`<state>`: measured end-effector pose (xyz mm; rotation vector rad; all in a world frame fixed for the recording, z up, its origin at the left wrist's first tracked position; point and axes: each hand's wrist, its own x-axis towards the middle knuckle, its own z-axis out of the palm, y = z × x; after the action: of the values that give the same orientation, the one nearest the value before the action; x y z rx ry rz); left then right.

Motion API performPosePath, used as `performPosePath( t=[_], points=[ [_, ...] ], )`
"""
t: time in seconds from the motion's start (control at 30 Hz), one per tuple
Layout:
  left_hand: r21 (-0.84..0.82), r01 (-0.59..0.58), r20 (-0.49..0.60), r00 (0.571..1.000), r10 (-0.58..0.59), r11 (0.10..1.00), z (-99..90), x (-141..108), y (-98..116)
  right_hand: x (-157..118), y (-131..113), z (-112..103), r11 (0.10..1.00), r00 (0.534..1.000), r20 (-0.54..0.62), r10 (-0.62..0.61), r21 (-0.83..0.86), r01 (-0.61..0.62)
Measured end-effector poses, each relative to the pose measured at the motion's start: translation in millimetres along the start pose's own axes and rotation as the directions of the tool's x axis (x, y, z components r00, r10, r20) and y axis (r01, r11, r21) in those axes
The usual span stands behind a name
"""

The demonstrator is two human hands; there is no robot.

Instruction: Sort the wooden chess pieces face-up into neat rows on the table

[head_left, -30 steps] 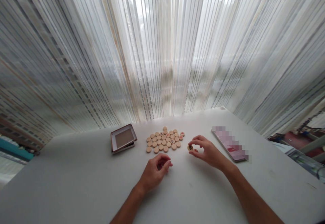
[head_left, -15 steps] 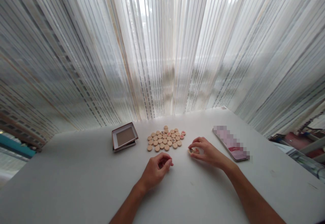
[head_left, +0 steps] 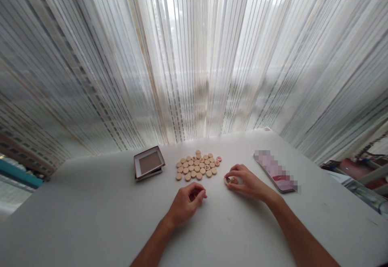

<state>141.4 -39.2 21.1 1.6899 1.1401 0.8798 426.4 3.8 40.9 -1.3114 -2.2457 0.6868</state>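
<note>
Right hand point(head_left: 250, 183), fingers pinching a dark-marked piece point(head_left: 227, 181) at the white table point(head_left: 91, 210), right beside a red-marked piece point(head_left: 234, 181), left hand point(head_left: 183, 204), fingers curled together, near many round pieces point(head_left: 193, 169)

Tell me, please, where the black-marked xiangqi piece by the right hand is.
In the head view, the black-marked xiangqi piece is right of centre, between thumb and finger of the right hand, beside a red-marked piece.

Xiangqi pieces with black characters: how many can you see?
3: one far piece and one right-of-centre piece in the cluster, plus a third piece nearer the viewer, touched by the right hand. Others may be hidden.
</note>
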Motion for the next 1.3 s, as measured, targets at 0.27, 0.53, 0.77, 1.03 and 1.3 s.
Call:
performPosePath(
  t=[0.27, 0.53, 0.77, 1.03, 1.3],
  points=[
    [0.015, -0.009, 0.010, 1.000, 0.009, 1.000, -0.1, -0.9, -2.3, -2.4, -1.0, -1.4, 1.000, 1.000, 0.029, 0.011, -0.009, -0.010],
    [0.031, -0.008, 0.014, 1.000, 0.008, 0.999, -0.1, -0.7, -2.5, 4.9, 10.8, 4.6, 0.999, 0.989, -0.146, 0.003, 0.045, 0.004],
    [0.042, -0.020, 0.016, 1.000, 0.020, 0.999, -0.6, -0.1, -2.8, 23.2, 19.1, 13.4, 0.998, 0.976, -0.215, -0.024, -0.066, 0.010],
    [0.043, -0.031, 0.015, 0.999, 0.031, 0.999, 0.5, -1.2, -3.2, 34.6, 15.6, 22.6, 0.962, 0.980, -0.168, -0.109, -0.265, 0.062],
    [0.046, -0.044, 0.009, 0.999, 0.044, 0.998, -0.3, -1.7, -4.2, 23.1, 28.5, 17.8, 0.998, 0.938, -0.346, 0.039, -0.025, -0.051]
  ],
)
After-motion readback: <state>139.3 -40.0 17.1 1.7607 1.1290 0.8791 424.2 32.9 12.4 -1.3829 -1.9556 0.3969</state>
